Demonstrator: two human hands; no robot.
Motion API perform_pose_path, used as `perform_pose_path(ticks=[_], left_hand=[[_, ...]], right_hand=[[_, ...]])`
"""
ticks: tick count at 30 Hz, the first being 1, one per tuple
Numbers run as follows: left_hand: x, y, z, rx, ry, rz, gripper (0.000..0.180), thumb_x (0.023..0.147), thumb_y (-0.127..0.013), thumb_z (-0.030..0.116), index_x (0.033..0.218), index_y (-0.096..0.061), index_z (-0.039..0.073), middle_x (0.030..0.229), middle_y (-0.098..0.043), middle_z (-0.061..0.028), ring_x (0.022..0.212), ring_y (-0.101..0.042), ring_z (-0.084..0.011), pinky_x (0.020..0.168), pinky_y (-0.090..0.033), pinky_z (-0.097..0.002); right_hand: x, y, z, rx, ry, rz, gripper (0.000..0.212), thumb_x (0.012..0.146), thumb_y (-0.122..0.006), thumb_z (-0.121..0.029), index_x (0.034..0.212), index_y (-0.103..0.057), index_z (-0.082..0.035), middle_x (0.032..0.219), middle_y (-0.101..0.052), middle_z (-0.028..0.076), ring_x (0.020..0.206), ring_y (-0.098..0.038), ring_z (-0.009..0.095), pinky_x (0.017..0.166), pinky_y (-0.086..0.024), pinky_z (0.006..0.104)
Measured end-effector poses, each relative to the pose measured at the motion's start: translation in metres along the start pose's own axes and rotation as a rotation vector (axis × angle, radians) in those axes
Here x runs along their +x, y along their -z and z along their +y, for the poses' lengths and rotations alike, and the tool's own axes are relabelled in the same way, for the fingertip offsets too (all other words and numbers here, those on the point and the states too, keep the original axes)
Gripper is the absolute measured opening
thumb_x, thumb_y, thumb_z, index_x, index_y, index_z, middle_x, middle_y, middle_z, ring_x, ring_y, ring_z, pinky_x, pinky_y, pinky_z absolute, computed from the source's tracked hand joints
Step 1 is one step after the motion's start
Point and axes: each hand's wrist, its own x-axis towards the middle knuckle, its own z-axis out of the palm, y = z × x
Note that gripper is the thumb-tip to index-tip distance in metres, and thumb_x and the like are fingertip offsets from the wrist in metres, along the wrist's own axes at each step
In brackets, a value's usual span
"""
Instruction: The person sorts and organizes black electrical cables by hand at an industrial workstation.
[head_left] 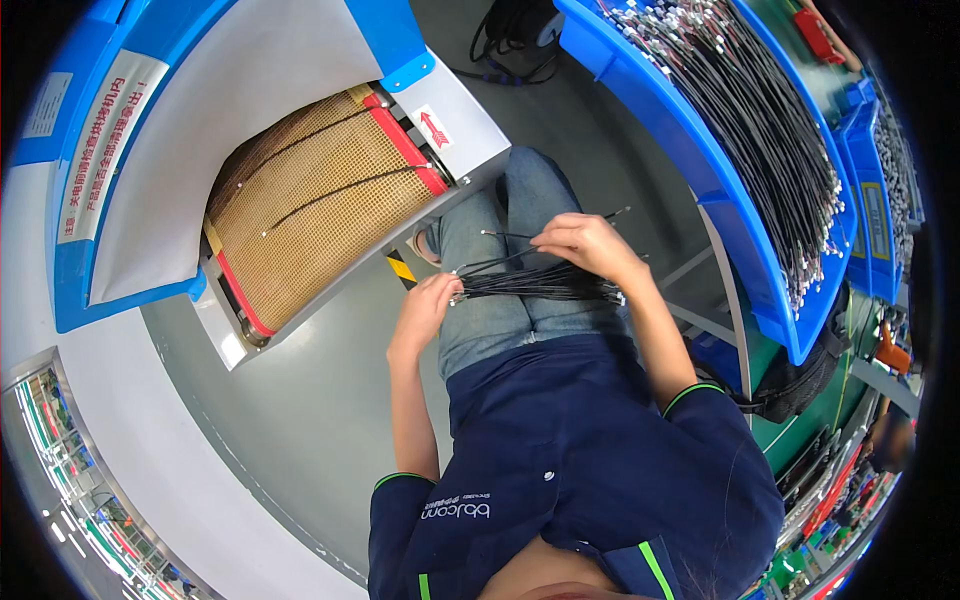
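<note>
Hands (428, 308) (590, 246) hold cables (540, 283), floor (310, 420) showing beside conveyor (345, 230) and bin edges (690, 135).

The thin black cables (540, 282) look matt and plastic-coated. The long blue bin (690, 165) is smooth, glossy plastic. The flat tan conveyor belt (300, 265) is rough mesh, the faded blue trousers (485, 328) are denim, the navy short-sleeved shirt (620, 430) matt cloth.

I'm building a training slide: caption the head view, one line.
Left hand and right hand on black cables over the lap, between a mesh conveyor and a blue bin.
</note>
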Motion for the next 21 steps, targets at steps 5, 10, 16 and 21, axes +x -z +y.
perform_pose_path(ticks=[5,10,16,21], left_hand=[[0.005,-0.008,0.027,-0.134,-0.147,-0.034,0.017,0.093,-0.056,0.015,0.097,-0.063,0.001,0.087,-0.065,-0.0124,0.076,-0.062,-0.0253,0.069,-0.049,-0.0334],[-0.001,-0.002,0.040,0.184,-0.384,0.318,0.015,0.085,-0.065,0.013,0.095,-0.064,0.002,0.081,-0.063,-0.0108,0.071,-0.060,-0.0256,0.064,-0.048,-0.0344],[0.001,-0.002,0.036,0.306,-0.424,0.286,0.015,0.083,-0.067,0.012,0.093,-0.064,0.001,0.076,-0.062,-0.0102,0.069,-0.059,-0.0253,0.061,-0.047,-0.0352],[0.003,-0.003,0.043,0.184,-0.445,0.228,0.013,0.086,-0.065,0.010,0.093,-0.064,0.001,0.074,-0.062,-0.0100,0.069,-0.060,-0.0247,0.062,-0.048,-0.0349]], right_hand=[[0.017,-0.020,-0.027,-0.002,0.275,0.010,0.014,0.078,-0.067,-0.016,0.089,-0.070,-0.008,0.084,-0.064,0.005,0.079,-0.064,0.024,0.068,-0.052,0.0359],[0.017,-0.021,-0.036,0.156,0.068,-0.001,0.014,0.079,-0.068,-0.013,0.090,-0.070,-0.005,0.083,-0.065,0.008,0.075,-0.064,0.026,0.068,-0.052,0.0360],[0.015,-0.025,-0.033,0.263,-0.002,0.007,0.014,0.079,-0.069,-0.013,0.089,-0.071,-0.005,0.086,-0.067,0.009,0.076,-0.065,0.027,0.068,-0.052,0.0350],[0.022,-0.032,-0.037,0.122,0.253,0.065,0.015,0.075,-0.068,-0.009,0.089,-0.071,-0.006,0.087,-0.069,0.004,0.076,-0.064,0.021,0.066,-0.053,0.0319]])
